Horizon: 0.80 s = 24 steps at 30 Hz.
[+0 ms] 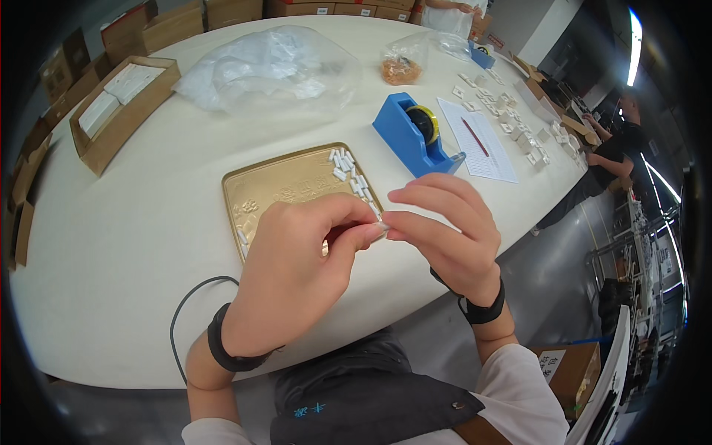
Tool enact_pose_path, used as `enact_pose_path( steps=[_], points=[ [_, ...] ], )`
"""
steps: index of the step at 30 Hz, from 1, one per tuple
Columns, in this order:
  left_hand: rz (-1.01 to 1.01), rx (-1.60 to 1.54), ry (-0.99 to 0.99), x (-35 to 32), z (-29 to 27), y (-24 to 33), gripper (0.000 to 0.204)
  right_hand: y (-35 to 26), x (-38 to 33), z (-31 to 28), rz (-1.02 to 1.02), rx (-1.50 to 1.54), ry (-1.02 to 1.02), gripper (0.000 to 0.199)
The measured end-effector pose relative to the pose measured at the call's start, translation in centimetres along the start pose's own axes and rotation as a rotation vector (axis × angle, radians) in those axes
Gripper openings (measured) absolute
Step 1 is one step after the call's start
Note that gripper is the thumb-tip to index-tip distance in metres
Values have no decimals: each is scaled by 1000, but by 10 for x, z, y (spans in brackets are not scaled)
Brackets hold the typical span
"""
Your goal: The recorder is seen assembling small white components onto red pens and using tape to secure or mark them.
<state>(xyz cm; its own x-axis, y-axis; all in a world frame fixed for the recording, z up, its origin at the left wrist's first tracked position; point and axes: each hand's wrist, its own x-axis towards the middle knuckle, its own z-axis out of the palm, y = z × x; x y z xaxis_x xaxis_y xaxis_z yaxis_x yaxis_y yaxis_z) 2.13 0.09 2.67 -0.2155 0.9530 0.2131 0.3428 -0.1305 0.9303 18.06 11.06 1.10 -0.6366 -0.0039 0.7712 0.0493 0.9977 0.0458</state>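
My left hand [297,248] and my right hand [452,233] meet over the near right corner of a shallow gold metal tray [256,182]. Thumb and forefinger of each are pinched at one small white cylindrical piece [383,225], mostly covered by the fingertips. The other fingers of my right hand are loosely bent. Several small white cylinders [343,165] lie along the tray's right side. Tiny gold-coloured bits [248,205] rest at its left, near another white cylinder [242,237]. My left hand hides the tray's near part.
Beyond the tray stands a blue tape dispenser [419,133], beside a paper sheet with a red pen [475,138]. Clear plastic bags [267,70], an open carton [122,111] and many small white boxes [530,141] surround them. A cable [178,311] runs off the near edge. Another person [619,148] stands at right.
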Motion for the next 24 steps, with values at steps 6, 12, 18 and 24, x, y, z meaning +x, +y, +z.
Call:
enact_pose_path(
  steps=[6,12,18,24],
  points=[
    [21,-122,-160,3,-5,-4,22,4,-3,0,44,104,-66,30],
    [-1,-126,-154,1,-1,-4,48,5,-5,1,31,116,-133,29],
    [60,-76,-122,3,3,-5,49,5,-5,5,21,142,-94,28],
    [97,349,-9,-5,-11,0,45,15,-13,11,151,275,-74,26]
  ],
)
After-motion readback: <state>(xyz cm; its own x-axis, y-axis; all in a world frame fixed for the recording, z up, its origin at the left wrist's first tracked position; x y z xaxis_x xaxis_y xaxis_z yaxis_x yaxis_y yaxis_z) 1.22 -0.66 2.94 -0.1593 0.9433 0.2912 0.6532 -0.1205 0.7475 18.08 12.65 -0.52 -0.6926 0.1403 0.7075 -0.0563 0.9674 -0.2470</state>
